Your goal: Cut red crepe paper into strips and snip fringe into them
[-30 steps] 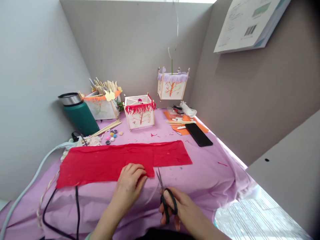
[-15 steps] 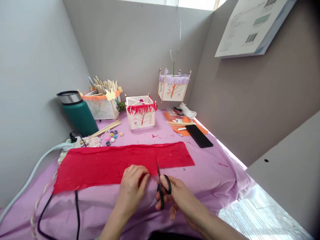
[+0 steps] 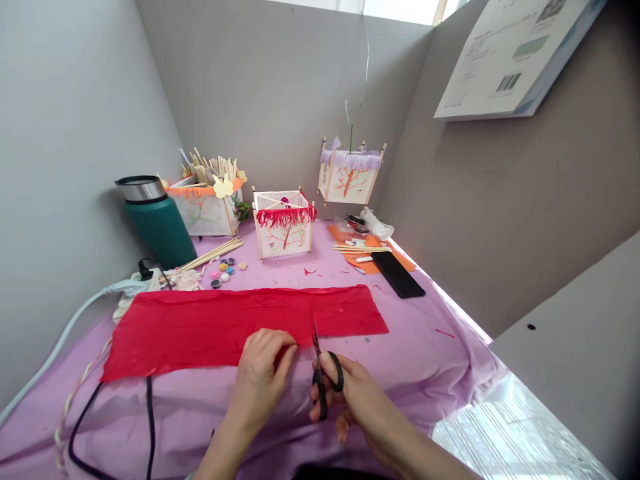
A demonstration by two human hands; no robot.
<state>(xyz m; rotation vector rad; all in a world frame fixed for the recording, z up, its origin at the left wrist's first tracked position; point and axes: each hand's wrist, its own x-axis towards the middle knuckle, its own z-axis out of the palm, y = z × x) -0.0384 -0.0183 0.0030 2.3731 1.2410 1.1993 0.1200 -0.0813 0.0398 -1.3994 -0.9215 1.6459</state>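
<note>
A long sheet of thin red paper or cloth (image 3: 200,327) lies across the purple-covered table, with a cut running into its near edge right of the middle. My left hand (image 3: 266,370) pinches that near edge, just left of the cut. My right hand (image 3: 350,387) grips the black-handled scissors (image 3: 320,387), fingers through the loops. Their blades point away from me and sit at the cut; they look nearly closed. Right of the cut, the red sheet is narrower.
Behind stands a lantern with red fringe (image 3: 285,233); a purple-fringed lantern (image 3: 350,180) hangs at the back right. A green tumbler (image 3: 160,230), a stick-filled box (image 3: 203,213), paint pots (image 3: 225,270) and a power strip (image 3: 135,287) are left. A black phone (image 3: 397,273) lies right.
The view has shifted very slightly. Both hands and the scissors stay at nearly the same spot on the red sheet, and the cut looks about the same.
</note>
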